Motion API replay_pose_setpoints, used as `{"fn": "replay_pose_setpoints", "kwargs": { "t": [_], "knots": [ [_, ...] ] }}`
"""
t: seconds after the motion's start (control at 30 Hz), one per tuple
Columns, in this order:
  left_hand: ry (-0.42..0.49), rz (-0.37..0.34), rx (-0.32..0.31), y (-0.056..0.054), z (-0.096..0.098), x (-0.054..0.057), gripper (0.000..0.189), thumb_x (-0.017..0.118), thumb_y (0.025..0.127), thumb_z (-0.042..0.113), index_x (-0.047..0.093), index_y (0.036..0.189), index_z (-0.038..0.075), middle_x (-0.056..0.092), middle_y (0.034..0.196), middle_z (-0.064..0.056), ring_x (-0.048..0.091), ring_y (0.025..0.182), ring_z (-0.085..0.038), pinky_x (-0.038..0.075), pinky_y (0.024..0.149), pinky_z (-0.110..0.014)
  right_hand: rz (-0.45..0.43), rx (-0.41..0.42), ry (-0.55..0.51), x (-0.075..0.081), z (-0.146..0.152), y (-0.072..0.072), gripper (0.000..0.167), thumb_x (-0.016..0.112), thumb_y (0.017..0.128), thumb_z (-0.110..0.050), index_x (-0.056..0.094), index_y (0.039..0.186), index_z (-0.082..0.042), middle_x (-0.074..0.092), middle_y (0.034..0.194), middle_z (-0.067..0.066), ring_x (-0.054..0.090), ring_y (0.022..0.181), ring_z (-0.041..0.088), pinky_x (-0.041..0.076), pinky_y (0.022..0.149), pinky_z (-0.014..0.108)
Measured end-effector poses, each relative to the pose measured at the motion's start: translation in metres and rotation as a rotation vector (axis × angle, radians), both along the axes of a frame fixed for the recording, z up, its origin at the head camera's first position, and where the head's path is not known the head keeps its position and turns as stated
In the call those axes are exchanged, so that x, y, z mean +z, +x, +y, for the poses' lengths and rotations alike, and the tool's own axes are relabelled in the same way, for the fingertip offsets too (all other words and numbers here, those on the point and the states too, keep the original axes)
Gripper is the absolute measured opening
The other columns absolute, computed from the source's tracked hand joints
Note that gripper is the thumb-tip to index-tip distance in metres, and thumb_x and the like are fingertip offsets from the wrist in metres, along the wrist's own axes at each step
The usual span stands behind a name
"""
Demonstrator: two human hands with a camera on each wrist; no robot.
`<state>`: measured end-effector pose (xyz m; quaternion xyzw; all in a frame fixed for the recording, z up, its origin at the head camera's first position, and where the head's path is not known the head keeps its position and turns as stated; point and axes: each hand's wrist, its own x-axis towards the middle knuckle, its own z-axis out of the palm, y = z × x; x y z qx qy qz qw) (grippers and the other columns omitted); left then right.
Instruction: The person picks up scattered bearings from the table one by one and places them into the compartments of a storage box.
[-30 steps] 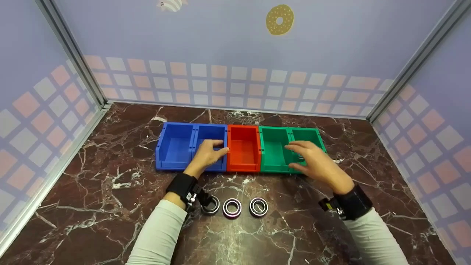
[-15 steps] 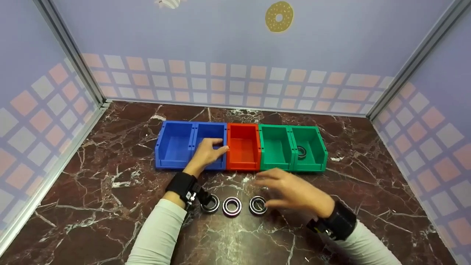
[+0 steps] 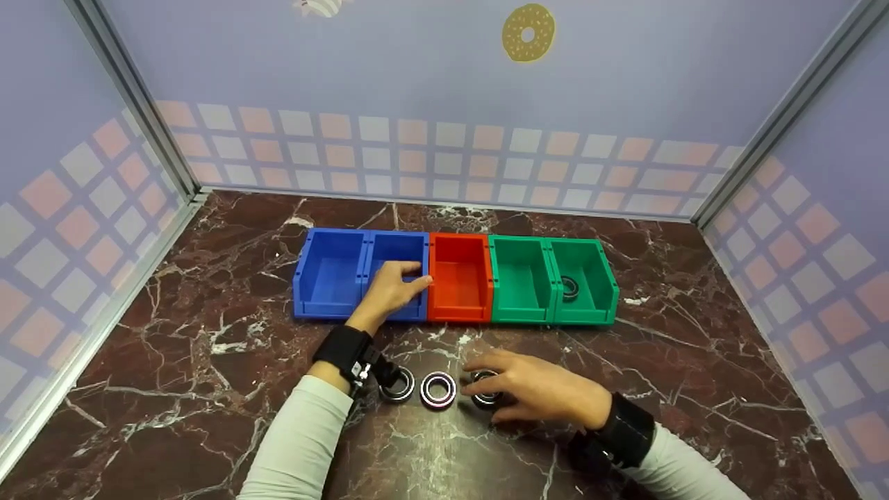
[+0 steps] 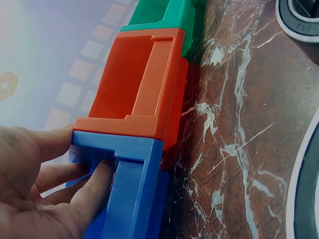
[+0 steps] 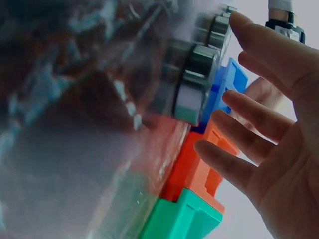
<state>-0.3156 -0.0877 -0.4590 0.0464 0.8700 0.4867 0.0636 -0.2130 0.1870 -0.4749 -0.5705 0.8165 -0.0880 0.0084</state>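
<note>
My left hand (image 3: 392,288) grips the side wall of the second blue bin (image 4: 132,199), thumb at the rim beside the red bin (image 3: 460,285) and fingers inside. Over the rightmost of three ball bearings (image 3: 490,399) on the table hovers my right hand (image 3: 542,389), its fingers spread. In the right wrist view those fingers are apart and hold nothing, with that bearing (image 5: 194,82) just beyond them. The middle bearing (image 3: 438,403) lies to its left, and the left bearing (image 3: 410,390) is partly covered by the left wrist camera. Another bearing (image 3: 569,297) leans inside the far right green bin (image 3: 594,314).
The bins stand joined in a row: the first blue bin (image 3: 326,310) at the left end, red in the middle, and another green bin (image 3: 521,314) right of it. Patterned panels (image 3: 444,160) enclose the marbled table (image 3: 173,389) at the back and sides.
My right hand has come away from the far right green bin, exposing the bearing in it, and moved down and left over the rightmost table bearing. The left hand keeps its place.
</note>
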Motion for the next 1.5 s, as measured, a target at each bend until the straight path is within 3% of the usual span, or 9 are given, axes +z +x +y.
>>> {"fn": "replay_pose_setpoints", "kwargs": {
  "t": [0.27,0.73,1.23,1.5],
  "knots": [
    [-0.016,0.015,-0.004,0.0006,-0.0005,0.0003,0.053,0.065,0.095,0.022,0.053,0.139,-0.005,0.050,0.146,-0.023,0.042,0.141,-0.036,0.035,0.119,-0.045,-0.006,0.024,0.014,-0.0087,-0.0045,-0.0005,0.056,0.080,0.081,-0.021,0.062,0.134,-0.030,0.055,0.144,0.005,0.053,0.132,0.022,0.050,0.106,0.036],
    [-0.024,0.037,-0.011,-0.0004,-0.0007,-0.0005,0.052,0.065,0.095,0.021,0.053,0.138,-0.006,0.052,0.144,-0.024,0.045,0.139,-0.036,0.037,0.117,-0.045,-0.024,0.039,0.007,-0.0070,-0.0060,-0.0030,0.044,0.078,0.080,-0.011,0.070,0.122,-0.022,0.063,0.133,0.004,0.060,0.123,0.019,0.052,0.102,0.031],
    [-0.017,0.064,-0.012,-0.0005,-0.0005,0.0001,0.051,0.066,0.094,0.020,0.054,0.136,-0.008,0.054,0.142,-0.025,0.046,0.138,-0.037,0.038,0.116,-0.045,-0.043,-0.001,0.058,-0.0033,-0.0085,-0.0023,0.038,0.078,0.082,-0.012,0.072,0.119,-0.020,0.065,0.131,0.004,0.062,0.120,0.017,0.053,0.100,0.030],
    [-0.015,0.026,-0.006,-0.0007,-0.0004,0.0001,0.053,0.066,0.095,0.023,0.053,0.138,-0.006,0.052,0.145,-0.023,0.044,0.140,-0.036,0.036,0.118,-0.045,-0.019,0.014,0.073,-0.0023,-0.0096,-0.0020,0.040,0.079,0.080,-0.012,0.071,0.119,-0.020,0.065,0.130,0.003,0.063,0.119,0.017,0.054,0.099,0.029]
  ]
}}
